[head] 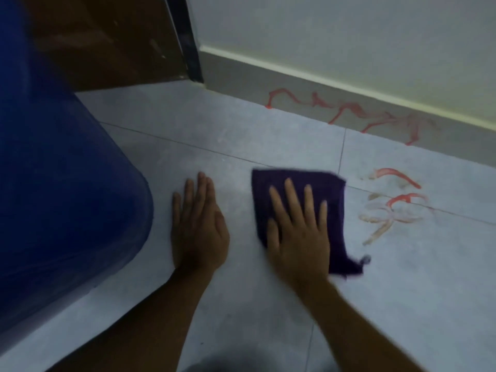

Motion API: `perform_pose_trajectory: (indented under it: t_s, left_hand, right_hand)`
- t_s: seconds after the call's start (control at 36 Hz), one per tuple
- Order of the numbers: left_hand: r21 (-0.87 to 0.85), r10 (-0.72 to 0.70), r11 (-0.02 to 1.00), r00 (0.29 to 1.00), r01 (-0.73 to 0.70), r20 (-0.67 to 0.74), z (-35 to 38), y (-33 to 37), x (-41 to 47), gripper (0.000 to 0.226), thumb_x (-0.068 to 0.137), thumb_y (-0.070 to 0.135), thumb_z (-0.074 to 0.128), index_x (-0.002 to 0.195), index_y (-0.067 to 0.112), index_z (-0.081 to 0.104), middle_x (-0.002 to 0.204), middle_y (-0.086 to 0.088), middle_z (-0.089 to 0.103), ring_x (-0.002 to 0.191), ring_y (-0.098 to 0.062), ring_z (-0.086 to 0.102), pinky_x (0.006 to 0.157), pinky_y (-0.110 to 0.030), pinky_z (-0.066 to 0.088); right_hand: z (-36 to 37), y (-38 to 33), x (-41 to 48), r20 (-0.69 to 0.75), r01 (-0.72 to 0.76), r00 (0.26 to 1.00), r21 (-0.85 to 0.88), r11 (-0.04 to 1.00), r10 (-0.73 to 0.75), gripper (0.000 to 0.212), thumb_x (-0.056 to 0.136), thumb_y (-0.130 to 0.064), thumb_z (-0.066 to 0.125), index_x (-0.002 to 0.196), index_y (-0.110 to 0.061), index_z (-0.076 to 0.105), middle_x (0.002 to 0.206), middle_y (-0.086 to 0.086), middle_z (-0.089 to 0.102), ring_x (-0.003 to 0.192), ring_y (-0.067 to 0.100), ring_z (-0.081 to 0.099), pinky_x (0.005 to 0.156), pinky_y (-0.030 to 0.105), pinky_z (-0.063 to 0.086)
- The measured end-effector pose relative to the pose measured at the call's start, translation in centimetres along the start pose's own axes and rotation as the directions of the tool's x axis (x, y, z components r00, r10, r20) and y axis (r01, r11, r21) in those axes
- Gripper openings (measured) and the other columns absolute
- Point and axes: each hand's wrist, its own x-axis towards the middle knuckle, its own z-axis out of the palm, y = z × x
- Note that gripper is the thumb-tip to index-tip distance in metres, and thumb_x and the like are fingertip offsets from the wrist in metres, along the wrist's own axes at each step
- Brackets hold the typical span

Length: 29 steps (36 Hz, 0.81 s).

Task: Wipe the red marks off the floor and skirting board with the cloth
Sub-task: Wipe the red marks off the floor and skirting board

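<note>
A dark purple cloth (322, 183) lies flat on the pale blue-grey tiled floor (241, 135). My right hand (298, 226) presses down on the cloth with fingers spread. My left hand (198, 224) rests palm-down on the bare tile to the left of the cloth, holding nothing. Red marks on the floor (397, 200), partly smeared pale, lie just right of the cloth. A long squiggle of red marks (349, 108) runs along the grey skirting board (241, 76) at the foot of the wall, beyond the cloth.
A large blue container (61, 170) fills the left side, close to my left hand. A brown door (107, 44) with a dark frame edge stands at the back left. The pale wall rises above the skirting board.
</note>
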Motion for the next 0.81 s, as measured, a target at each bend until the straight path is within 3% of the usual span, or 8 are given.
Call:
perform_pose_trajectory:
  t_s: [0.11, 0.25, 0.39, 0.61, 0.67, 0.72, 0.81]
  left_hand:
    - [-0.023, -0.002, 1.000, 1.000, 0.002, -0.004, -0.1, 0.1, -0.1, 0.061, 0.106, 0.028, 0.018, 0.164, 0.011, 0.019, 0.174, -0.007, 0.014, 0.162, -0.026, 0.010, 0.130, -0.052, 0.016]
    - [-0.014, 0.002, 1.000, 1.000, -0.002, -0.018, 0.0, 0.0, -0.1, 0.060, 0.106, 0.029, 0.018, 0.163, 0.011, 0.021, 0.173, -0.008, 0.016, 0.161, -0.027, 0.013, 0.130, -0.052, 0.017]
    - [0.010, -0.001, 1.000, 1.000, 0.001, -0.019, 0.2, 0.0, -0.1, 0.060, 0.106, 0.028, 0.020, 0.164, 0.010, 0.021, 0.173, -0.008, 0.017, 0.161, -0.028, 0.015, 0.129, -0.054, 0.019]
    - [-0.004, -0.012, 1.000, 1.000, 0.012, -0.016, -0.7, 2.7, -0.5, 0.059, 0.108, 0.023, 0.023, 0.163, 0.006, 0.015, 0.173, -0.015, 0.014, 0.159, -0.037, 0.017, 0.129, -0.057, 0.019]
    - [-0.034, 0.093, 0.995, 0.995, -0.094, -0.023, -0.5, 4.6, -0.7, 0.057, 0.109, 0.026, 0.023, 0.163, 0.007, 0.021, 0.171, -0.015, 0.021, 0.158, -0.036, 0.023, 0.128, -0.056, 0.023]
    - [-0.089, 0.187, 0.978, 0.981, -0.190, -0.045, -0.1, 6.6, -0.7, 0.051, 0.109, 0.025, 0.029, 0.156, 0.007, 0.039, 0.166, -0.016, 0.034, 0.154, -0.036, 0.033, 0.125, -0.057, 0.029]
    - [-0.170, 0.235, 0.954, 0.968, -0.248, -0.089, 0.6, 9.3, -0.8, 0.032, 0.106, 0.015, 0.040, 0.125, 0.005, 0.065, 0.156, -0.020, 0.049, 0.148, -0.037, 0.043, 0.122, -0.057, 0.033]
  right_hand:
    - [1.2, 0.1, -6.9, 0.046, -0.091, 0.995, 0.005, 0.996, 0.091, 0.064, 0.097, -0.044, 0.037, 0.159, -0.034, 0.023, 0.169, -0.003, 0.011, 0.157, 0.029, 0.004, 0.122, 0.061, 0.014]
    - [0.0, 0.7, 1.5, -0.036, -0.093, 0.995, -0.023, 0.995, 0.092, 0.063, 0.100, -0.046, 0.030, 0.160, -0.033, 0.017, 0.170, -0.001, 0.009, 0.156, 0.031, 0.001, 0.123, 0.059, 0.005]
    - [-1.4, 0.9, 7.4, -0.006, -0.064, 0.998, -0.022, 0.998, 0.064, 0.062, 0.102, -0.046, 0.019, 0.161, -0.033, 0.005, 0.170, -0.002, -0.001, 0.156, 0.028, -0.007, 0.124, 0.058, 0.003]
    - [0.1, 4.2, -5.7, 0.065, -0.118, 0.991, 0.020, 0.993, 0.117, 0.062, 0.103, -0.044, 0.029, 0.161, -0.034, 0.009, 0.170, -0.004, 0.001, 0.157, 0.028, -0.005, 0.123, 0.059, 0.012]
    - [0.2, 5.0, -6.7, 0.078, -0.100, 0.992, 0.033, 0.994, 0.097, 0.062, 0.103, -0.044, 0.032, 0.160, -0.035, 0.011, 0.170, -0.005, 0.002, 0.157, 0.026, -0.004, 0.123, 0.060, 0.013]
    - [-0.2, 5.4, -5.7, 0.066, -0.077, 0.995, 0.031, 0.997, 0.075, 0.062, 0.103, -0.045, 0.033, 0.160, -0.036, 0.011, 0.170, -0.006, 0.001, 0.157, 0.025, -0.005, 0.124, 0.059, 0.010]
    - [-1.2, 6.9, -1.9, 0.028, -0.070, 0.997, 0.022, 0.997, 0.069, 0.061, 0.103, -0.045, 0.029, 0.160, -0.036, 0.009, 0.170, -0.005, 0.001, 0.157, 0.026, -0.006, 0.125, 0.057, 0.005]
